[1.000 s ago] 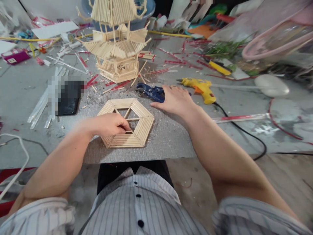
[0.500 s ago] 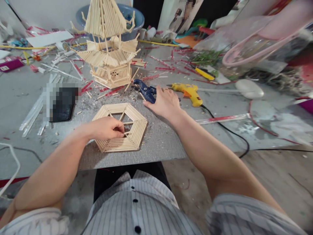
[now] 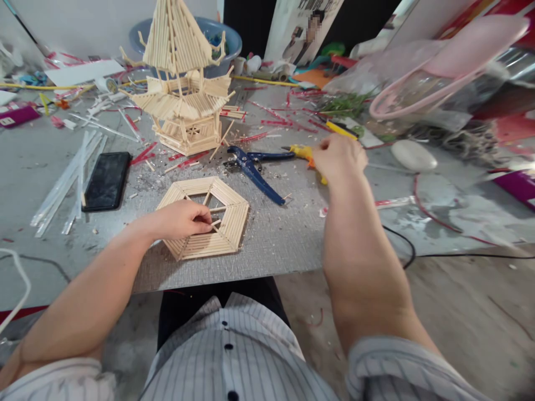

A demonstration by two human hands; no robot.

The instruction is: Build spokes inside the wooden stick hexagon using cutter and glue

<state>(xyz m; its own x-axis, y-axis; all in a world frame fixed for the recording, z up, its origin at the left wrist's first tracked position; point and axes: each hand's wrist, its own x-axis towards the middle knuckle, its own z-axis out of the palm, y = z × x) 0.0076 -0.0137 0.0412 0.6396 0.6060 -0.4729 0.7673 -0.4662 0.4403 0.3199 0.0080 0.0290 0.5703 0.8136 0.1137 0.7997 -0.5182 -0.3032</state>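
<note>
A flat hexagonal frame of thin wooden sticks (image 3: 209,245) lies on the table near its front edge, with spokes across its open middle. My left hand (image 3: 188,218) rests over its left side, fingers pinched on a short wooden stick (image 3: 216,223) inside the opening. Farther right, my right hand (image 3: 340,159) is closed over a yellow hot glue gun (image 3: 301,151) lying on the table, hiding most of its body. Between the hands lie blue-handled cutting pliers (image 3: 261,181), handles spread and touched by neither hand.
Behind the frame stands a pagoda model of sticks (image 3: 184,106), with a blue basin (image 3: 234,44) beyond. A phone (image 3: 106,181) and clear glue sticks (image 3: 62,186) lie left. A white oval object (image 3: 413,155), a yellow cutter (image 3: 340,130) and a black cord (image 3: 401,239) are right.
My right hand has let go of the blue pliers and moved right onto the glue gun. The pliers now lie with handles spread. My left hand stays at the frame.
</note>
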